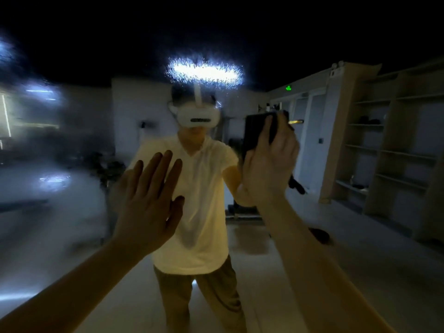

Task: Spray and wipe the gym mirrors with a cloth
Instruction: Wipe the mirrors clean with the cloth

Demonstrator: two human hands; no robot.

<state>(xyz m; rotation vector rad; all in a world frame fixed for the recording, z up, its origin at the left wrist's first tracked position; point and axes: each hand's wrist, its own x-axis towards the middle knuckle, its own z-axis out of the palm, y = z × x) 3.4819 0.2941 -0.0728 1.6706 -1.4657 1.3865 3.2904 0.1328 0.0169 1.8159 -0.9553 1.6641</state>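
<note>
Gym mirror [72, 145], broad misted glass.
Left hand [146, 203], lower centre, lies flat with fingers spread; right hand [269, 169], centre right, grips a dark folded cloth [254, 131].

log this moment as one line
left hand: open, raised at mirror | right hand: holds dark cloth to mirror | mirror: droplets, haze
</note>
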